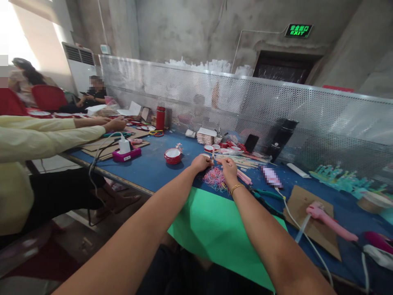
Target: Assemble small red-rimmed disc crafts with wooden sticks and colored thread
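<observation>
Left fingers (208,159) pinch a skinny upright strip (213,153); right fingers (226,162) curled, can't tell their grip, covering some tangled strands (214,178) below.

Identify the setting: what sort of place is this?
Probably a small craft workshop. A pink glue gun lies on cardboard, a heap of coloured strands sits on the table, and a lit exit sign suggests a shared building, not a home.
</observation>
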`<state>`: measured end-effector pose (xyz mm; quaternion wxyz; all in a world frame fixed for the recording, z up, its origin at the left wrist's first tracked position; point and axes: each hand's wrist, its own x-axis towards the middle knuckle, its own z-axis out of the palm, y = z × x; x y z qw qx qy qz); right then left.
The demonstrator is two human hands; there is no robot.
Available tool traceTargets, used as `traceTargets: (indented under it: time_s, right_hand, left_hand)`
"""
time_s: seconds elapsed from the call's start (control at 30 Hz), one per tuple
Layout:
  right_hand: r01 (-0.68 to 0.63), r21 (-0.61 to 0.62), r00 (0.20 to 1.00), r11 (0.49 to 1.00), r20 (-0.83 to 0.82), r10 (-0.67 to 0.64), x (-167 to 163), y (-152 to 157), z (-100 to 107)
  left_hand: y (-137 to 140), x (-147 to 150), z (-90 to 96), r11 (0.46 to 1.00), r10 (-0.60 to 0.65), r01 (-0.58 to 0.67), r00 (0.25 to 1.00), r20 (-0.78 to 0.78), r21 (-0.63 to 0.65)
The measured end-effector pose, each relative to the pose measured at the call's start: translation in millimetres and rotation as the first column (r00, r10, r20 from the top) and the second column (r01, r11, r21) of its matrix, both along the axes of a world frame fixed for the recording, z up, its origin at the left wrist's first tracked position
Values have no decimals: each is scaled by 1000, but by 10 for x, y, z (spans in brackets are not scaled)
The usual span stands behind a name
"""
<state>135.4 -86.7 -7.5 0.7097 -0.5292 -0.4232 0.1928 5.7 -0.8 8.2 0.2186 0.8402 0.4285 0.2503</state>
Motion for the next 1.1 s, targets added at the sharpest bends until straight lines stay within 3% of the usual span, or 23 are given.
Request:
traceTargets:
  time_s: [1.1]
  right_hand:
    - [-19,46,995,999,-96,23,25,38,-12]
  left_hand:
    - [6,-21,-37,1000,6,-6,1000,-6,-21]
